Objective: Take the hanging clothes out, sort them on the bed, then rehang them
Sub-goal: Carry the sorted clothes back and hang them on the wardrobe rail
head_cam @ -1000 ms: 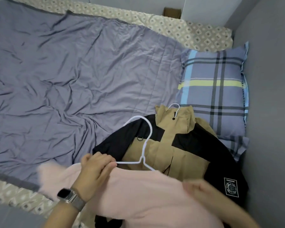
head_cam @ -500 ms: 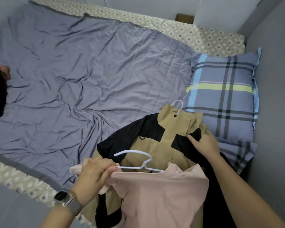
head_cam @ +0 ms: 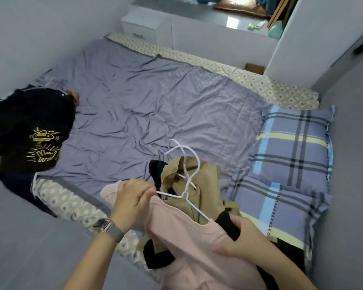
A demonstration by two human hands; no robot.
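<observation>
A pale pink shirt (head_cam: 189,248) hangs on a white wire hanger (head_cam: 189,185) over the bed's near edge. My left hand (head_cam: 132,199), with a watch on the wrist, grips the shirt's shoulder and the hanger's end. Behind the shirt, a tan and black jacket (head_cam: 199,185) on its own white hanger is bunched up off the bed. My right hand (head_cam: 239,237) holds that jacket's black part at the pink shirt's other shoulder. The grey-purple bedspread (head_cam: 155,114) is wrinkled and bare in the middle.
A pile of black clothes (head_cam: 29,132) with a yellow print lies at the bed's left end. Two plaid pillows (head_cam: 291,147) sit at the right against the grey wall. A white cabinet (head_cam: 145,24) stands beyond the bed.
The view has swung back and left, showing the black pile. My right hand has gone from the jacket's collar down to its black part, and the jacket is now lifted and bunched.
</observation>
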